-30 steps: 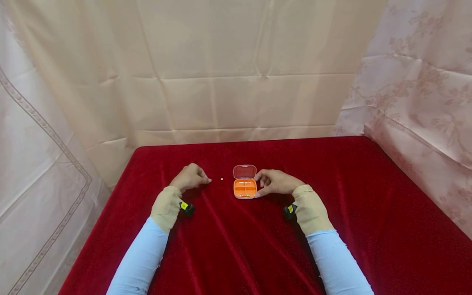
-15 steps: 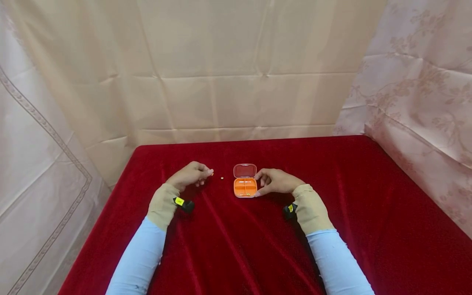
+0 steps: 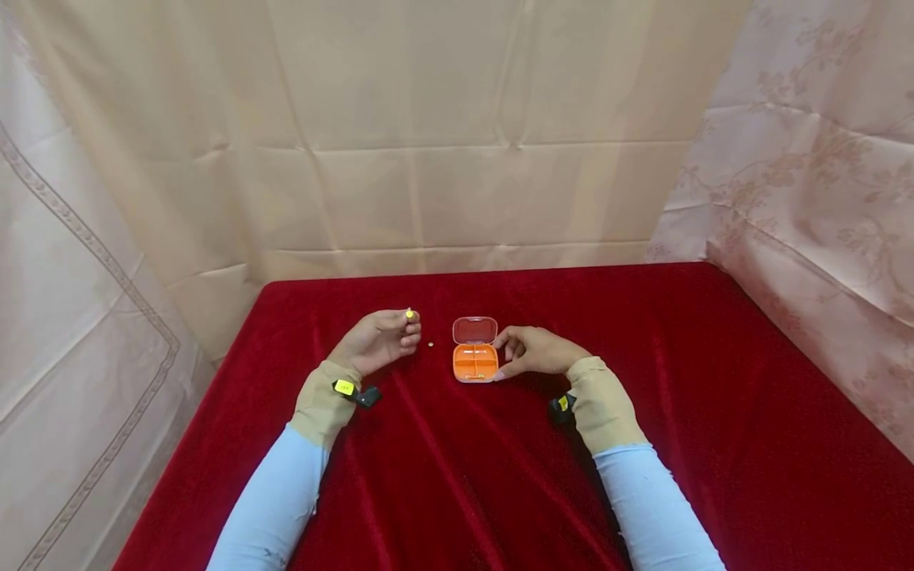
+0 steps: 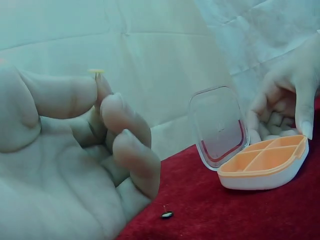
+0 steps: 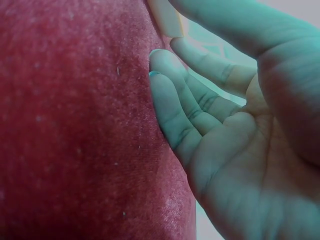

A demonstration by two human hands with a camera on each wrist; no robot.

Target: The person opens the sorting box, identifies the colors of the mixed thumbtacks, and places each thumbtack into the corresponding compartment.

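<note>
My left hand [image 3: 378, 342] is raised above the cloth, pinching a yellow flat-headed thumbtack [image 4: 96, 70] between thumb and index finger. Its pin runs down between the fingertips, and the head faces up in the left wrist view. A second thumbtack [image 4: 166, 215] lies on the cloth with its pin upward, between that hand and the pill box. The orange pill box [image 3: 475, 364] is open, its clear lid [image 3: 474, 330] tipped back and its compartments uncovered. With thumb and index finger my right hand [image 3: 540, 351] grips the box's right side; its other fingers curl loosely behind.
A dark red velvet cloth [image 3: 457, 476] covers the table and has a few shallow creases. Beige curtain [image 3: 457, 159] hangs behind the far edge, with patterned drapes [image 3: 821, 182] at the sides. Each wrist carries a small black camera [image 3: 366, 396].
The left hand has lifted from the cloth with the thumbtack and turned palm toward the head camera, bringing the yellow head into view. The right hand and pill box have stayed put.
</note>
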